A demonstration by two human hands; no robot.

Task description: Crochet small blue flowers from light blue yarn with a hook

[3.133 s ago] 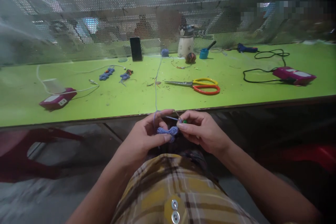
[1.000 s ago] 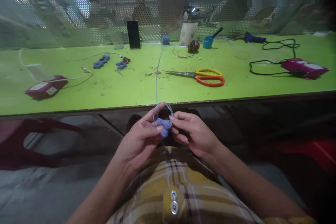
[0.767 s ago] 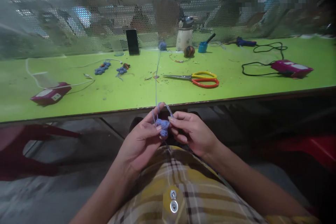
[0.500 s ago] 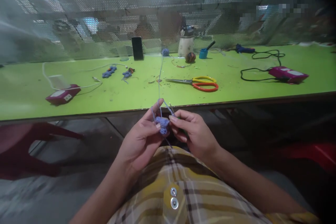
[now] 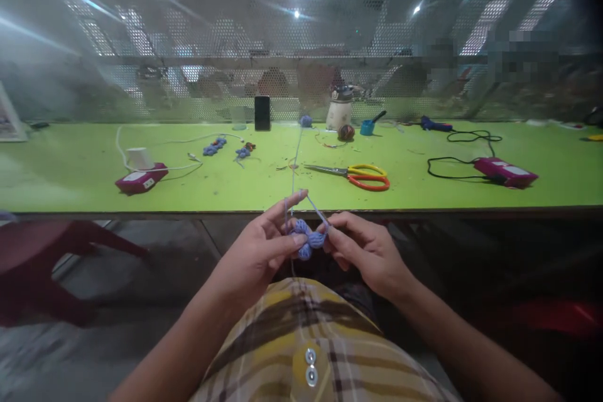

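Note:
A small blue-violet crochet piece with puffy lobes hangs over my lap, just in front of the table edge. My left hand pinches it between thumb and fingers, its index finger stretched out with yarn looped over it. The yarn strand runs back across the table to a small blue-violet ball. At the piece's right edge, my right hand is closed around a crochet hook, now mostly hidden by the fingers. A taut length of yarn slopes from the left index finger to the right fingertips.
On the green table lie scissors, finished blue pieces, a multicoloured yarn ball and two magenta power boxes with cables. A phone, a jug and a blue cup stand before the mesh screen.
The view has tilted up, so the table sits lower in the picture. The crochet piece has turned and shows more lobes; the hook tip, seen before, is now hidden at the right fingers.

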